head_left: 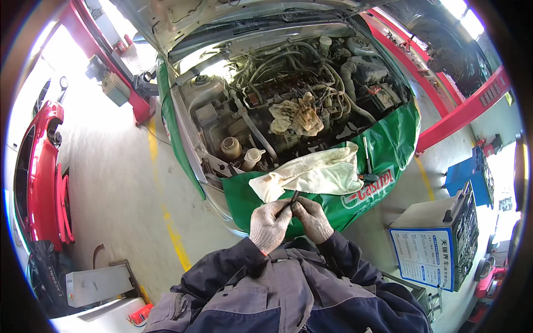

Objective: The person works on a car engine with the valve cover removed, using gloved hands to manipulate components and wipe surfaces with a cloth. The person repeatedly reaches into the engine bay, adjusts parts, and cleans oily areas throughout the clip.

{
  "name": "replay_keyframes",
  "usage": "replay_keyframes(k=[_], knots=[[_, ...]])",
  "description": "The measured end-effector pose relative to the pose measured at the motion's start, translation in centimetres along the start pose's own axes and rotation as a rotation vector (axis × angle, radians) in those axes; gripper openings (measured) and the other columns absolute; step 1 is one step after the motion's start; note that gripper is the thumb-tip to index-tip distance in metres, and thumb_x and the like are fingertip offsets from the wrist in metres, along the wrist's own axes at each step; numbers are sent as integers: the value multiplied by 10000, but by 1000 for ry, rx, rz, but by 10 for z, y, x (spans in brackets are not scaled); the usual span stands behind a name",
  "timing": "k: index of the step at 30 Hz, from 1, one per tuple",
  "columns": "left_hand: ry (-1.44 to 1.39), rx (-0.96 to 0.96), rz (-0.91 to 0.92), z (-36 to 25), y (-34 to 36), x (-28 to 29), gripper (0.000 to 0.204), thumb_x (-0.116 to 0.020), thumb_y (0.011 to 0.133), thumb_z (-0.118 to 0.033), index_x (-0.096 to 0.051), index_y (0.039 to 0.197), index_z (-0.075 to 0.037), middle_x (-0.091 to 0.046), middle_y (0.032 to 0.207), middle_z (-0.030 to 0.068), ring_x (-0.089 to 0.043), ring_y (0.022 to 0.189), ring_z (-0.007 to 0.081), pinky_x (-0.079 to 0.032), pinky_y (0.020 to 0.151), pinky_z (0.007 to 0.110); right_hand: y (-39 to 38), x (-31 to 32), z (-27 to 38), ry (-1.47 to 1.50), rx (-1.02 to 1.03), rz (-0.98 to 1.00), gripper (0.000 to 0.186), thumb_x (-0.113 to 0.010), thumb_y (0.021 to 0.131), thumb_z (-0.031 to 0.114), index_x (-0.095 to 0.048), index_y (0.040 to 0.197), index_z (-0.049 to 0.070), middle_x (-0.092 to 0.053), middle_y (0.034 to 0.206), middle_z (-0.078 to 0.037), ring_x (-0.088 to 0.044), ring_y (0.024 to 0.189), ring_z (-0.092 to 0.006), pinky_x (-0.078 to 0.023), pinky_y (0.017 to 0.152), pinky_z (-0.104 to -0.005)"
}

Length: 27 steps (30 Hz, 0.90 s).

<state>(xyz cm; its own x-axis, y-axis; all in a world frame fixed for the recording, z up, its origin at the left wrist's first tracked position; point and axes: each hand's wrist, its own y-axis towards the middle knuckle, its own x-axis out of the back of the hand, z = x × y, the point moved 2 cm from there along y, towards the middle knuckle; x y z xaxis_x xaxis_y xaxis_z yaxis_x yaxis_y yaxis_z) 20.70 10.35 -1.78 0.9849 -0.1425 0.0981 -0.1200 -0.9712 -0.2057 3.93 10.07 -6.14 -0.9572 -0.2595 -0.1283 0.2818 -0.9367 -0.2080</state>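
Both my hands wear pale knitted work gloves and meet in front of my body, close to the car's front edge. Between their fingertips is a small dark rod-like part (295,196), mostly hidden by the gloves. My left hand (270,225) is closed on it, and my right hand (312,219) pinches it from the other side. Just beyond them, a stained white cloth (316,173) lies spread over the green fender cover (402,130). To the right of the cloth rests a slim metal tool (367,155), beside a dark-handled one (368,177).
Under the raised hood (222,14), a crumpled dirty rag (302,117) sits on the open engine (277,89). Red lift posts (111,61) flank the car. A tool cabinet (425,216) stands at right, a red car (41,172) at far left.
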Motion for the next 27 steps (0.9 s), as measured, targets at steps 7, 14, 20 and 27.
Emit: replay_keyframes(k=[7, 14, 20, 27], knots=[[117, -24, 69, 14, -2, 29, 329, -691, 1013, -162, -713, 1247, 67, -769, 964, 219, -746, 864, 236, -577, 783, 353, 31, -25, -25, 119, -132, -25, 458, -553, 1131, 408, -694, 1032, -16, -607, 741, -14, -538, 568, -107, -454, 546, -296], [140, 135, 1, 24, 25, 117, 266, -670, 1032, -88, -722, 1248, 59, -772, 1076, 90, -695, 943, 127, -561, 867, 287, 61, -17, -59, -331, -418, -59, 409, -589, 1077, 387, -736, 1042, 7, -609, 703, -88, -595, 641, -237, -498, 630, -398], [296, 13, 31, 21, 103, 213, 229, -682, 1008, -116, -754, 1151, 48, -772, 949, 148, -719, 878, 168, -568, 804, 322, 94, -25, -52, -793, -413, -257, 417, -703, 981, 419, -773, 981, 8, -752, 849, -223, -754, 811, -372, -582, 766, -449], [522, -233, 159, 39, 243, 323, 209, -725, 963, -191, -786, 1070, -22, -789, 1024, 182, -772, 951, 354, -610, 852, 402, 155, -100, -23, -706, -539, -544, 504, -684, 967, 471, -781, 851, -10, -733, 759, -223, -730, 745, -393, -570, 763, -456]])
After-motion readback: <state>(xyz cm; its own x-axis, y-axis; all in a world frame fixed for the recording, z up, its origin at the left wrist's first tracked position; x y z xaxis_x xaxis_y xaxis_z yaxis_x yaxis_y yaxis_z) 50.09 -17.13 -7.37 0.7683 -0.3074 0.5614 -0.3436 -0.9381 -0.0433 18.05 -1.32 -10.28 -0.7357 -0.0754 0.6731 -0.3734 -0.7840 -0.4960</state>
